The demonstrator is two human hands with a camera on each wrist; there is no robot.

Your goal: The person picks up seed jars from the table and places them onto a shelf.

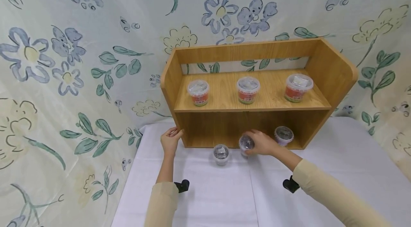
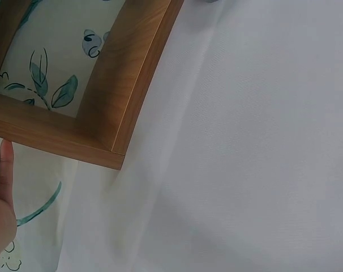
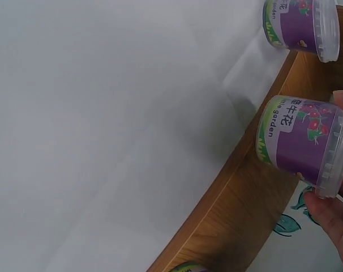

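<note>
My right hand (image 1: 261,142) grips a lidded plastic cup (image 3: 301,139) with a purple label by its clear lid, fingers and thumb on either side. This cup is at the front edge of the wooden shelf's (image 1: 247,110) lower level, seemingly raised off the cloth. To its left, a second purple-label cup (image 1: 221,154) stands on the white cloth. A third cup (image 1: 284,135) sits in the lower level at the right. My left hand (image 1: 170,142) touches the shelf's left side panel; its visible fingers (image 2: 6,170) look straight in the left wrist view.
Three lidded cups with red labels stand on the upper level: a left cup (image 1: 198,93), a middle cup (image 1: 248,90) and a right cup (image 1: 298,87). White cloth (image 1: 221,198) covers the table. Behind hangs a floral curtain (image 1: 128,23).
</note>
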